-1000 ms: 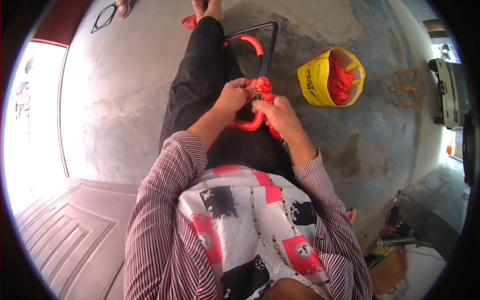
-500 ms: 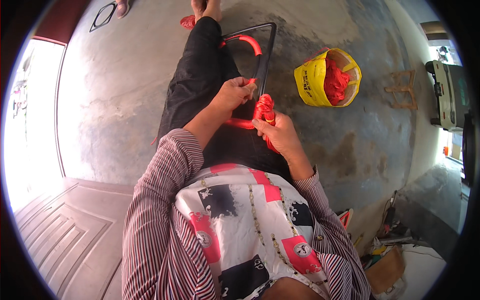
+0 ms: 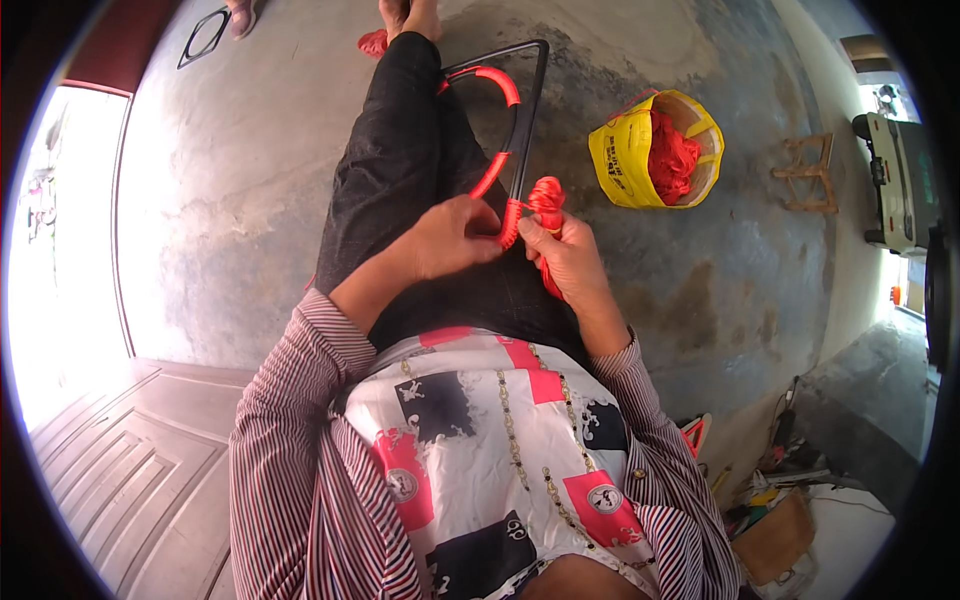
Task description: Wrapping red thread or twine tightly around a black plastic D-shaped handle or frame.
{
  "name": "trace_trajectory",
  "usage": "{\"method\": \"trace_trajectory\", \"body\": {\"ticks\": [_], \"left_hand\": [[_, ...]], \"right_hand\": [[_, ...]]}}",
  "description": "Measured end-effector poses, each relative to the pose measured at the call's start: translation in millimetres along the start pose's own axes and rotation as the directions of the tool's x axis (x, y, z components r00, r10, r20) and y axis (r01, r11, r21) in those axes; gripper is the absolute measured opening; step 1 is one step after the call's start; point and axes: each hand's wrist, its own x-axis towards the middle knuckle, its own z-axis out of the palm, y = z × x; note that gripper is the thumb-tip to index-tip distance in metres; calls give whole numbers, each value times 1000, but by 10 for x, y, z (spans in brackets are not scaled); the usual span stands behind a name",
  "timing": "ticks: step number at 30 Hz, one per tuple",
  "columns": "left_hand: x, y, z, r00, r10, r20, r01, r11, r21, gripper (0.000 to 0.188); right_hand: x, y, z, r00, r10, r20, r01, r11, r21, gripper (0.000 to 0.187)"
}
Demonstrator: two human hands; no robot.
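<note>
A black frame (image 3: 541, 90) with a curved inner ring lies across my lap. Red cord is wound round parts of the ring and round the frame's near corner (image 3: 511, 222). My left hand (image 3: 452, 238) is closed at that corner, its thumb and fingers bent against the wrapped part; some fingertips are hidden. My right hand (image 3: 568, 258) grips a bundle of red cord (image 3: 546, 196) just right of the corner. A strand runs from the bundle to the winding, and loose cord hangs below the hand.
On the floor to the right stands a yellow bag (image 3: 622, 165) filled with red cord. A wooden piece (image 3: 805, 172) lies beyond it. Another black frame (image 3: 203, 38) is at the far left, near a person's foot (image 3: 241, 18). More red cord (image 3: 373, 43) lies by my foot.
My left hand has come down and toward me, from the ring to the frame's near corner. The cord bundle has shifted slightly right and now stands apart from the frame bar.
</note>
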Motion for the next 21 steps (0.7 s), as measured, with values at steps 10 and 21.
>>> {"method": "trace_trajectory", "body": {"ticks": [10, 21], "left_hand": [[-56, 102, 82, 997, -39, 69, 31, 994, 104, 21], [-28, 572, 94, 928, 354, -119, -355, 935, 13, 16]], "right_hand": [[-72, 18, 35, 994, -108, 3, 106, 978, -179, 14], [-312, -392, -26, 985, -63, 158, -12, 900, 435, 36]]}}
